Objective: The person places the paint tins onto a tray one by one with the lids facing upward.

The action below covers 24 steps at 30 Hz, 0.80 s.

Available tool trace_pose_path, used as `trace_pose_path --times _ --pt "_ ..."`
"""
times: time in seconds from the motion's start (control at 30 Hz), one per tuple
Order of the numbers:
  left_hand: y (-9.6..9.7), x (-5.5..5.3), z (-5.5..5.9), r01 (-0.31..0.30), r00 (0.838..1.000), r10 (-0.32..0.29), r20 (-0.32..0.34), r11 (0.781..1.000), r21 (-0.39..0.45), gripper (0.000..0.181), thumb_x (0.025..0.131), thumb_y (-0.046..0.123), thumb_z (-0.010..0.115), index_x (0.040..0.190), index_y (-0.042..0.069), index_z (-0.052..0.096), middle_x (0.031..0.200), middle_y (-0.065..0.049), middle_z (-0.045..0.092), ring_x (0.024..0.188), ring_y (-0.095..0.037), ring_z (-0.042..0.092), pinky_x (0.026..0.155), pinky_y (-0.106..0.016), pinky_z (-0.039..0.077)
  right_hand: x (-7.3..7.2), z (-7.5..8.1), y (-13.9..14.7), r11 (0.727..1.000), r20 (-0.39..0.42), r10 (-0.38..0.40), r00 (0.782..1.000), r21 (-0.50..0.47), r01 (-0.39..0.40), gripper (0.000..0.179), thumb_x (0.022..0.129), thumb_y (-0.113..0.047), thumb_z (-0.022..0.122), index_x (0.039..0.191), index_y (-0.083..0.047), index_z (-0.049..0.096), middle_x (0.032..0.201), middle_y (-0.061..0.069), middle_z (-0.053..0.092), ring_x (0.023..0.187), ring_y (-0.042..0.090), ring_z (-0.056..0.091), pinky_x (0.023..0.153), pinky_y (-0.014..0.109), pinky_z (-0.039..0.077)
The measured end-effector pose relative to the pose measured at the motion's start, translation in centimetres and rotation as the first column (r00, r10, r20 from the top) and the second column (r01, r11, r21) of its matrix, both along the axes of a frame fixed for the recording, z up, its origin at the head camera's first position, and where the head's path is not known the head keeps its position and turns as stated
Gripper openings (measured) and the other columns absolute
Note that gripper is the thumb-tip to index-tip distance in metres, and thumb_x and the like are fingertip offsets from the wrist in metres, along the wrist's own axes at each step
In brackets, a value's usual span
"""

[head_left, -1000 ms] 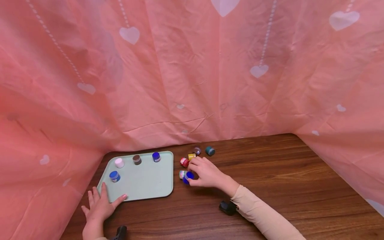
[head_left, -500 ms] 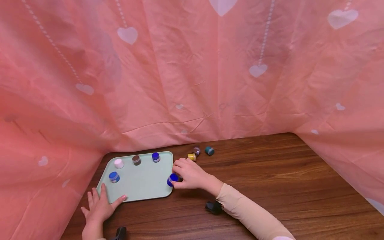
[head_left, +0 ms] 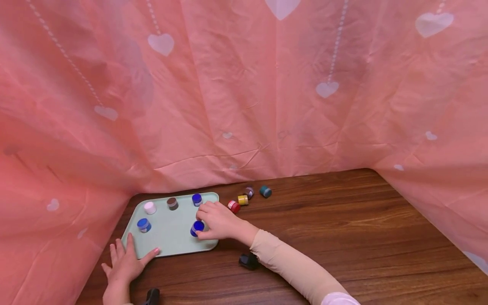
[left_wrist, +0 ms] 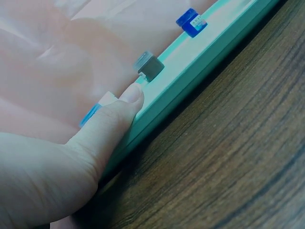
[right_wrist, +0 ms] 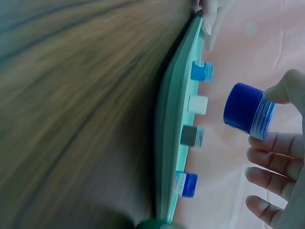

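My right hand (head_left: 219, 220) pinches a small dark blue paint jar (right_wrist: 248, 109) between thumb and fingertips. In the head view that jar is over the right part of the pale green tray (head_left: 167, 241), and the right wrist view shows it held up, apart from the tray. My left hand (head_left: 123, 264), fingers spread, rests at the tray's near left corner, its thumb (left_wrist: 131, 95) lying along the rim. On the tray stand a lighter blue jar (head_left: 144, 225), a white jar (head_left: 150, 207), a brown jar (head_left: 173, 203) and another dark blue jar (head_left: 197, 199).
Right of the tray lie a red jar (head_left: 234, 206), a yellow jar (head_left: 242, 200), a purplish jar (head_left: 249, 192) and a teal jar (head_left: 265, 191) on the wooden table (head_left: 343, 220). A green rounded thing (right_wrist: 157, 224) shows at the right wrist view's bottom edge. A pink curtain (head_left: 244, 106) hangs behind.
My right hand has carried the dark blue jar leftward from the table to over the tray. The red jar has come back into sight behind it. My left hand has stayed put.
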State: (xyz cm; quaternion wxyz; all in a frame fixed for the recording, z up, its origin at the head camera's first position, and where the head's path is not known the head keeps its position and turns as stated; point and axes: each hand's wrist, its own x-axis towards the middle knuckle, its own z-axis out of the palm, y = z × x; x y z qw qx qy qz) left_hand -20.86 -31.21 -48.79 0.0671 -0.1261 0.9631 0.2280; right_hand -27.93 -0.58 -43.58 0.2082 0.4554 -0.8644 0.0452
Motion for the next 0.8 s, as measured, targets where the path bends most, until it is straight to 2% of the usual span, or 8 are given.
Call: trace_pose_path --times 0.33,0.6,0.8 --pt "0.0 -0.1 -0.1 -0.010 1.000 0.010 -0.002 1.000 -0.004 0.134 0.073 0.083 0.056 0.152 -0.004 -0.009 0.149 -0.042 -0.022 0.139 -0.056 -0.024 0.100 -0.082 -0.012 -0.5 0.1 -3.6 0.999 -0.025 -0.026 0.999 0.031 0.027 0.036 0.085 -0.057 0.061 0.093 -0.022 0.065 0.096 -0.010 0.060 0.092 0.008 0.054 0.073 0.021 0.040" --pt "-0.1 -0.1 -0.1 -0.013 1.000 0.013 0.001 1.000 -0.006 0.135 0.072 0.083 0.056 0.152 -0.004 -0.008 0.149 -0.042 -0.021 0.139 -0.057 -0.024 0.100 -0.082 -0.012 -1.2 0.6 -5.8 0.995 0.020 -0.074 0.997 0.073 0.072 0.038 0.086 -0.059 0.062 0.094 -0.022 0.067 0.097 -0.010 0.061 0.093 0.009 0.055 0.072 0.021 0.038" --pt "0.0 -0.2 -0.1 -0.018 1.000 0.018 -0.001 1.000 -0.004 0.135 0.072 0.084 0.056 0.153 -0.004 -0.008 0.149 -0.043 -0.021 0.139 -0.057 -0.023 0.099 -0.082 -0.012 -2.2 0.3 -7.1 0.990 0.053 -0.102 0.993 0.108 0.096 0.039 0.086 -0.059 0.062 0.098 -0.022 0.068 0.101 -0.009 0.063 0.095 0.010 0.056 0.072 0.022 0.039"
